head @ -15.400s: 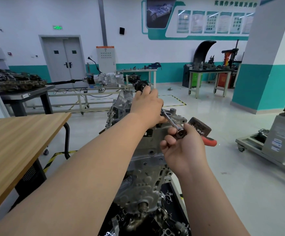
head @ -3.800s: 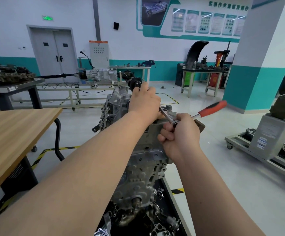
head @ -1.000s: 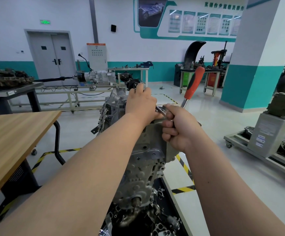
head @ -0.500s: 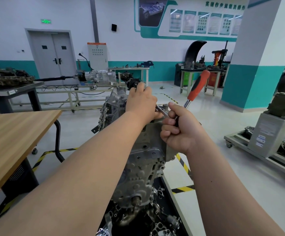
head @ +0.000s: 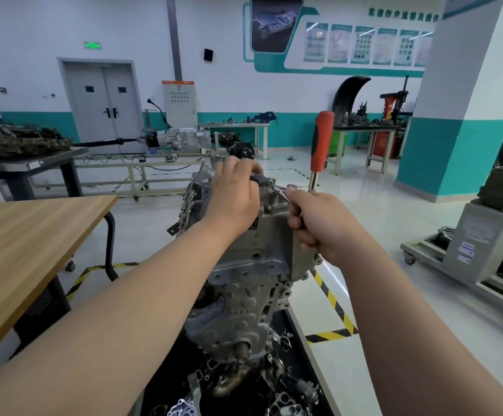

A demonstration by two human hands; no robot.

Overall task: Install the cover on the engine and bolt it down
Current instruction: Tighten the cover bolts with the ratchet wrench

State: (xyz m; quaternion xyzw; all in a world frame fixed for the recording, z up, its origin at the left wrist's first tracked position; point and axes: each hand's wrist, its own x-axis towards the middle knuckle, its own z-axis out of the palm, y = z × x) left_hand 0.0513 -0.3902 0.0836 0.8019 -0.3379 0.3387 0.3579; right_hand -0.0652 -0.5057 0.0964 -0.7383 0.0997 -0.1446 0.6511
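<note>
Right hand (head: 319, 226) fisted round one ratchet (head: 322, 139), red handle upright, extension reaching the cover top. Left hand (head: 235, 196) curls over the top edge of the single cover (head: 271, 238), seated on the engine (head: 238, 307) front. One wooden table (head: 34, 235) crowds the left; open floor (head: 394, 205) right, striped tape (head: 331, 298) beside the engine.

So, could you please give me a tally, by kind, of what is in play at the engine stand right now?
hands: 2 (left hand, right hand)
ratchet wrench: 1
engine: 1
total: 4
</note>
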